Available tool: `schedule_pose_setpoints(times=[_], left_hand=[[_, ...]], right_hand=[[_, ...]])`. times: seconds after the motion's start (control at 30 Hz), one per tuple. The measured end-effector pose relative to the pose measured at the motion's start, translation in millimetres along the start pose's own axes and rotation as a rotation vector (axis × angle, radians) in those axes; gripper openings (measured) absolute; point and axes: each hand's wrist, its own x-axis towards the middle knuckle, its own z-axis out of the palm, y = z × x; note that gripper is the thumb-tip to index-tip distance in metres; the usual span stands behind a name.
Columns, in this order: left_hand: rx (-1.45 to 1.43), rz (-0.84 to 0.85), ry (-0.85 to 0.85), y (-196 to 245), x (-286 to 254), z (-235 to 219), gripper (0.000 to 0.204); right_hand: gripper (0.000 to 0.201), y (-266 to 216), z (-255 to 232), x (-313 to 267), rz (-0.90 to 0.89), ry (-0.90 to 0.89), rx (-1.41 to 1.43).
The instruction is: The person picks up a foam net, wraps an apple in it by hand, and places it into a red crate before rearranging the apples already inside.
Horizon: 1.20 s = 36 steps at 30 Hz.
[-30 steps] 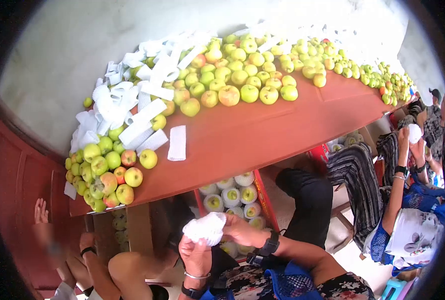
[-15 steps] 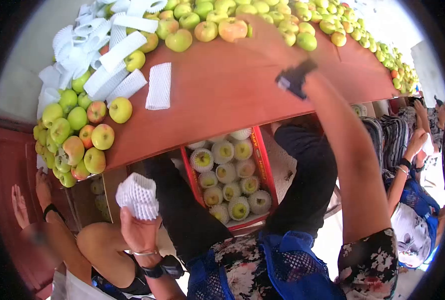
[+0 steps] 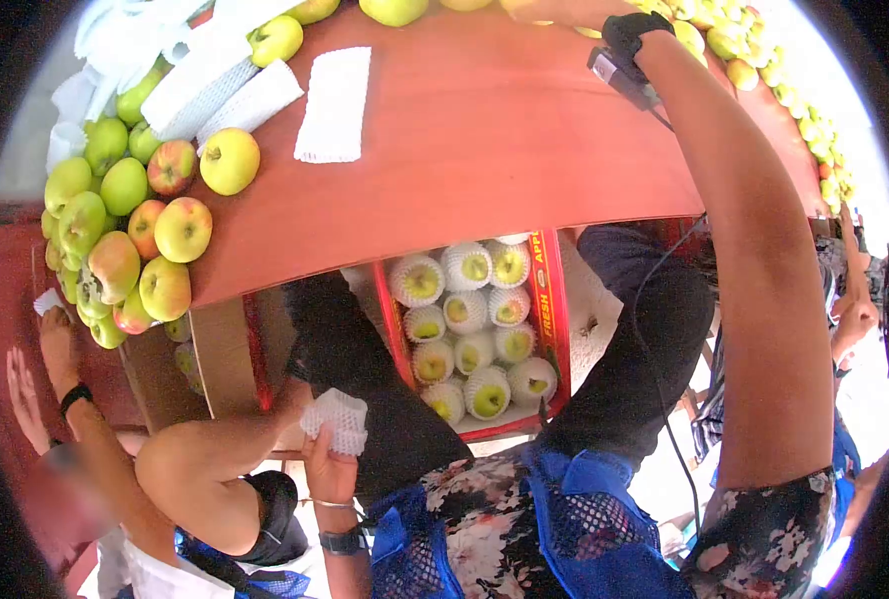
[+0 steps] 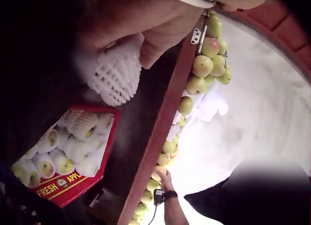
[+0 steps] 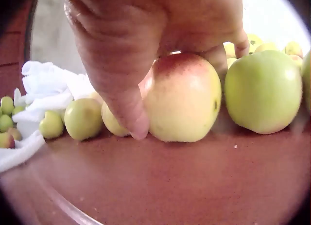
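"So, what has just changed?"

"The right hand [image 5: 141,45] no longer works at the foam net [image 4: 116,77] with the left hand [image 3: 330,474]. It reaches far ahead now, thumb and fingers round a blushed apple [image 5: 184,101]."

"Gripping it, or only touching?"

"Grasping, I'd say, though most of the fingers are hidden behind the fruit. The blushed apple seems to rest on the surface [image 3: 444,150], directly below the palm. A green apple [image 5: 262,91] stands just beside that hand."

"And the left?"

"It pinches the foam net, short of the near edge of the surface. Whether anything is inside, I can't tell."

"What does that mean for the work?"

"To my eye the hands have split it: one keeps the packing, the other has the fruit. The two are well apart, so this apple is bare."

"What else lies near?"

"Ahead of the left hand and toward its right, a red box [image 3: 552,319] holds wrapped apples [image 3: 489,391]. Farther ahead of that hand, a spare net [image 3: 335,105] lies flat."
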Motion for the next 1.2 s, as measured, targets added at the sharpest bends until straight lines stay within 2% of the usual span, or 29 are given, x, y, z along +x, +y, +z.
schedule_pose_setpoints(times=[0.1,0.27,0.33,0.37,0.47,0.5,0.6,0.63,0.77,0.8,0.87,0.93,1.0,1.03,1.07,1.1,1.13,1.17,1.2], left_hand=[[-0.066,0.003,0.044,-3.6,2.4,-4.6,0.034],[0.124,0.066,0.024,0.3,6.4,-18.4,0.035],[0.13,0.095,0.004,6.6,2.6,-9.4,0.035],[0.109,0.074,0.058,6.1,4.3,-13.1,0.035],[-0.175,-0.058,-0.053,8.0,-3.5,-12.9,0.038],[-0.174,-0.048,-0.164,7.0,-4.2,-19.7,0.04],[-0.074,0.009,-0.051,6.6,-8.5,-22.4,0.039],[-0.103,0.026,-0.111,7.6,-11.6,-21.0,0.04],[-0.045,0.097,-0.11,10.0,-19.4,-16.7,0.04],[-0.077,0.092,-0.175,8.7,-21.4,-18.5,0.04],[-0.127,0.083,-0.315,11.0,-21.5,-20.7,0.04],[-0.24,0.011,-0.342,10.8,-28.4,-19.4,0.044],[-0.292,-0.015,-0.402,6.2,-31.7,-11.1,0.047],[-0.299,-0.03,-0.577,3.1,-33.8,-2.7,0.052],[-0.169,-0.008,-0.459,-0.5,-37.5,3.9,0.053],[-0.199,-0.032,-0.459,-5.3,-41.0,13.1,0.051],[-0.225,-0.057,-0.458,-9.3,-43.9,24.1,0.049],[-0.058,0.001,-0.422,-9.7,-47.0,37.8,0.045],[-0.128,0.019,-0.478,-9.6,-59.5,65.7,0.04]], right_hand=[[0.086,2.0,6.6,-3.5,-0.042,-0.021,-0.106],[0.082,-10.1,2.9,-9.9,0.015,-0.092,-0.098],[0.078,-16.2,2.0,-9.1,-0.016,-0.084,-0.248],[0.076,-19.5,2.6,-10.3,-0.034,-0.083,-0.323],[0.072,-21.2,4.7,-20.5,-0.029,0.046,-0.32],[0.07,-22.9,3.0,-23.4,-0.048,0.092,-0.285],[0.066,-26.1,-6.9,-46.3,-0.096,0.205,-0.182],[0.066,-27.0,-15.6,-55.6,-0.155,0.209,-0.162],[0.07,-49.7,-37.2,-103.2,-0.185,0.357,0.232],[0.067,-84.0,-54.8,-133.9,0.046,0.265,0.35],[0.069,-61.4,-34.5,-153.1,-0.013,0.376,0.591],[0.053,-68.1,-16.4,-199.8,0.071,0.343,1.088],[0.038,-79.5,-5.0,-256.9,0.138,0.303,1.577],[0.038,-77.9,-0.9,-277.6,0.074,0.118,1.658],[0.038,-81.0,10.5,-294.7,0.074,0.023,1.723],[0.039,-84.3,21.6,-312.0,0.08,-0.075,1.782],[0.04,-88.0,38.0,-327.0,0.138,-0.089,1.827],[0.04,-91.6,54.6,-341.9,0.197,-0.1,1.872],[0.041,-94.1,63.5,-353.2,0.218,-0.118,1.902]])
